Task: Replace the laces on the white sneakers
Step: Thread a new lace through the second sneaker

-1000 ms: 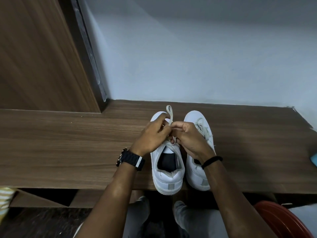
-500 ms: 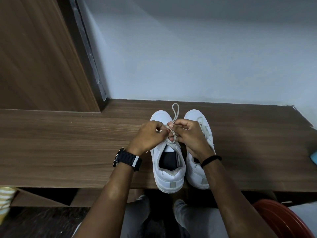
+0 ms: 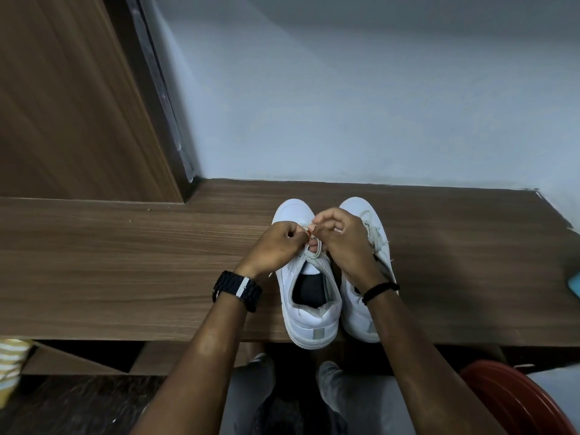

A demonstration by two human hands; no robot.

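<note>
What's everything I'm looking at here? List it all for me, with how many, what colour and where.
white sneakers: 2, white, side by side on the desk, toes toward the wall; left sneaker, right sneaker
lace: 1 being worked, off-white, looped over the left sneaker's tongue
desk: 1, brown wood grain, across the middle
wall: pale blue-grey, behind the desk
wooden panel: 1, brown, upper left
red round object: 1, lower right corner
striped cloth: 1, yellow and white, lower left edge
watch: 1, black, left wrist
band: 1, black, right wrist
left hand: pinches the lace
right hand: pinches the lace
</note>
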